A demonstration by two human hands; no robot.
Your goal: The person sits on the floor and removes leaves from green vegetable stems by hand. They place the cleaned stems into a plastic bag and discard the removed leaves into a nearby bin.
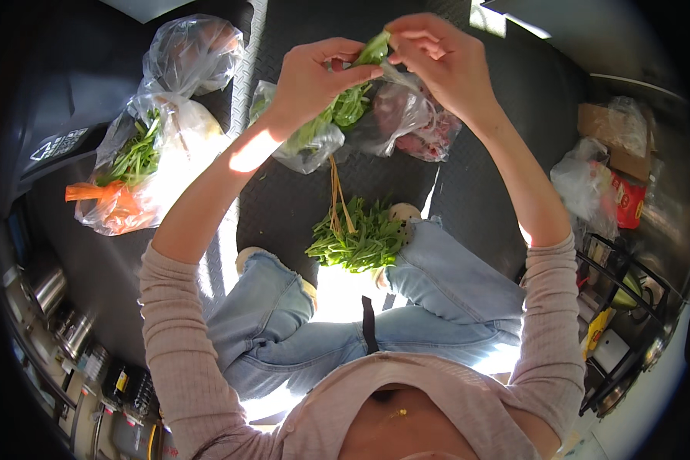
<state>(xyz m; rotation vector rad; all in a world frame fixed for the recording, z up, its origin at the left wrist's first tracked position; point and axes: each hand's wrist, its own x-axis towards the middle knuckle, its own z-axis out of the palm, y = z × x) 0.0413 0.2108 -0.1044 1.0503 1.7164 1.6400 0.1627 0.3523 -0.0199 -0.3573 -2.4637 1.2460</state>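
My left hand [316, 77] holds a green leaf [374, 50] between thumb and fingers. At the leaf's upper tip, my right hand [445, 69] has its thumb and fingers closed on it. A pale strip hangs below the right fingers; whether it is stem or plastic I cannot tell. Under my hands lies a clear plastic bag [310, 150] of leafy greens [351, 106], partly hidden by the left hand and wrist. To its right rests a clear bag [425, 129] with reddish contents. Nearer my legs sits a bundle of cut greens [353, 238], with straw-coloured ties [336, 198] lying over it.
Clear bags [192, 54] stand at the left, one with long green stalks [135, 152] and an orange plastic knot [115, 195]. On the right are a cardboard box [629, 155], a red packet [628, 201] and a black rack [621, 276]. Metal canisters [72, 330] line the lower left.
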